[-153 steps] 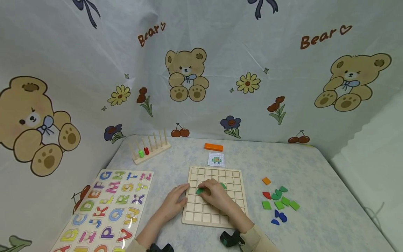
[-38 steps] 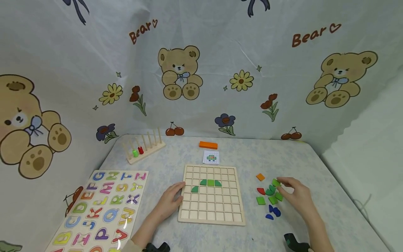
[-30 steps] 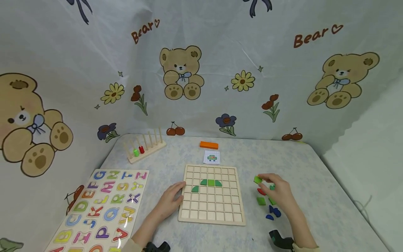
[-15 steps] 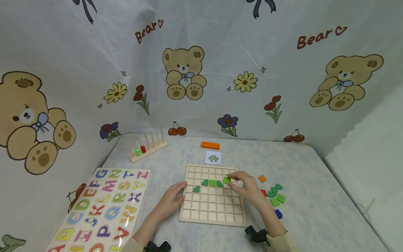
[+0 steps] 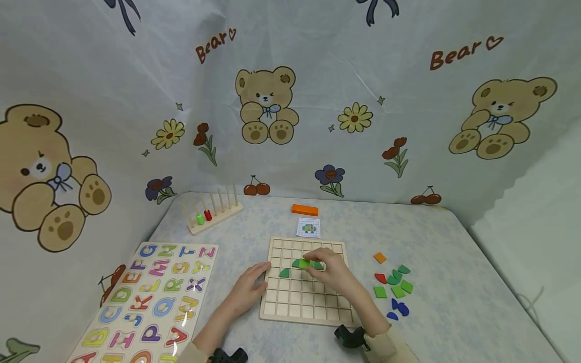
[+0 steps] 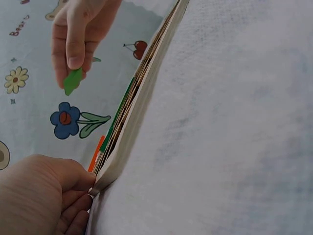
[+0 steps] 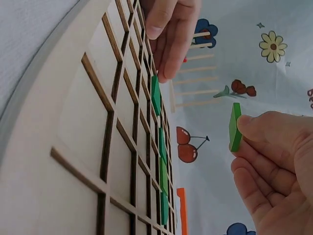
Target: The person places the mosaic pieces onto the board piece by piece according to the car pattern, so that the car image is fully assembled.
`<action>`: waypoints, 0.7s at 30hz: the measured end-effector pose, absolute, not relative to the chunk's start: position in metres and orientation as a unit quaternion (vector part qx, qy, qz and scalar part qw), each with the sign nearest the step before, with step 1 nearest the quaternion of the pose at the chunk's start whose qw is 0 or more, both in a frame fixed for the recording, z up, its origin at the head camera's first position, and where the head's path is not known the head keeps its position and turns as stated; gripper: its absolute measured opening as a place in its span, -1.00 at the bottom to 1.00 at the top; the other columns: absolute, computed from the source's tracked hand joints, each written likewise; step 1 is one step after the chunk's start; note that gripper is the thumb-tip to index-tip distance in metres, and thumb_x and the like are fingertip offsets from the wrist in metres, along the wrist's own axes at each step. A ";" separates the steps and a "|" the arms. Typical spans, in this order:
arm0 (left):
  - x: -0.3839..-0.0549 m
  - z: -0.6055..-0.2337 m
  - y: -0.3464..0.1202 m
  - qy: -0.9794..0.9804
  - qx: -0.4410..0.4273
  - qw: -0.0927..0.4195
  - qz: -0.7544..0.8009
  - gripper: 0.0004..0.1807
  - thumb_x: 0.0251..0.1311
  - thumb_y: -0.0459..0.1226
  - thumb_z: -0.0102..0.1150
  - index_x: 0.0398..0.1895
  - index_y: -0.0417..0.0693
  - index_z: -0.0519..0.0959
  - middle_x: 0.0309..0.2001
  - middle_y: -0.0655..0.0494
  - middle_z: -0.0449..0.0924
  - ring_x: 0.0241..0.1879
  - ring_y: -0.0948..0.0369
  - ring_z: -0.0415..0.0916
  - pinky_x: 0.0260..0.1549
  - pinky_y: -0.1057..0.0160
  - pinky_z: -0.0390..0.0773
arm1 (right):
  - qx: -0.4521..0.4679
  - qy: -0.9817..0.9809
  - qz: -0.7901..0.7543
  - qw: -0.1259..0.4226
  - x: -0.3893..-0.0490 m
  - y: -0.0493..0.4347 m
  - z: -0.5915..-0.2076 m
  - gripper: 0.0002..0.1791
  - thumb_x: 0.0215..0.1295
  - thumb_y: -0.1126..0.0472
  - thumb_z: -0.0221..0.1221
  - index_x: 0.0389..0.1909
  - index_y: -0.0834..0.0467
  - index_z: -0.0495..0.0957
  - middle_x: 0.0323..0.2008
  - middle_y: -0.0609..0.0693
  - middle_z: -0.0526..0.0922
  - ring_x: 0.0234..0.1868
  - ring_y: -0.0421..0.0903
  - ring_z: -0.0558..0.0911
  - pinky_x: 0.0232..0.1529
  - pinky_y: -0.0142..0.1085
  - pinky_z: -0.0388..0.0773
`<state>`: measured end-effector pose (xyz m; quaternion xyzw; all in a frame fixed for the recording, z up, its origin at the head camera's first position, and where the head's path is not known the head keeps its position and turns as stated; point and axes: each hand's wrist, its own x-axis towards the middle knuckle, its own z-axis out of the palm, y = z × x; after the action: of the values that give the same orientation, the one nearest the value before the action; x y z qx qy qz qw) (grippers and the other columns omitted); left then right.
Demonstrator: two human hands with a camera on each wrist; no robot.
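Observation:
My right hand (image 5: 333,272) pinches a green square tile (image 7: 235,127) between thumb and fingers. In the right wrist view the tile is raised clear of the wooden grid board (image 5: 283,308). My left hand (image 5: 247,290) rests its fingertips against the board's left edge. One green quarter-circle tile (image 5: 284,273) lies on the board near that edge. A row farther up holds another quarter-circle (image 5: 296,263), a green square (image 7: 164,176) and a third quarter-circle (image 5: 318,265). The head view shows the right hand and held tile partly covering this row.
Loose green, red, orange and blue tiles (image 5: 380,292) lie right of the board. Behind it are a small picture card (image 5: 308,227) and an orange block (image 5: 305,209). An alphabet board (image 5: 154,297) is at left, a peg rack (image 5: 218,220) behind it.
The right hand left the quarter-circle on the board, took a green square from the loose tiles and carried it left, over the board. The left hand stayed at the board's edge.

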<state>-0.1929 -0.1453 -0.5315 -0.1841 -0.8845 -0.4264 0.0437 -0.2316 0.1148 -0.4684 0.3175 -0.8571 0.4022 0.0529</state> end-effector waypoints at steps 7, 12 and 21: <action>-0.193 -0.532 -0.146 -0.883 -0.189 0.051 -0.426 -0.47 0.23 -0.44 0.09 0.29 -0.30 0.32 0.26 -0.15 0.33 0.26 -0.08 0.23 0.19 -0.10 0.26 | 0.315 -0.861 0.397 0.042 -0.235 0.102 -0.477 -0.72 0.12 0.34 0.31 -0.11 0.19 0.63 -0.18 -0.04 0.63 -0.18 -0.01 0.57 -0.17 -0.12 0.57; -0.194 -0.532 -0.145 -0.883 -0.187 0.050 -0.428 -0.47 0.23 -0.45 0.09 0.30 -0.30 0.32 0.26 -0.14 0.33 0.27 -0.06 0.23 0.20 -0.08 0.25 | 0.322 -0.865 0.382 0.046 -0.236 0.097 -0.482 -0.73 0.13 0.32 0.31 -0.11 0.21 0.63 -0.18 -0.02 0.63 -0.19 -0.03 0.57 -0.20 -0.22 0.57; -0.193 -0.533 -0.145 -0.884 -0.180 0.046 -0.428 -0.47 0.23 -0.45 0.10 0.29 -0.28 0.33 0.27 -0.10 0.33 0.27 -0.03 0.23 0.22 -0.06 0.23 | 0.321 -0.866 0.381 0.043 -0.238 0.094 -0.491 -0.73 0.12 0.34 0.31 -0.12 0.21 0.64 -0.18 -0.04 0.64 -0.16 -0.10 0.58 -0.16 -0.26 0.57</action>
<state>-0.1932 -0.1451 -0.5330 -0.1803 -0.8842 -0.4283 0.0465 -0.2375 0.0943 -0.4912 0.3214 -0.8659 0.3809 0.0430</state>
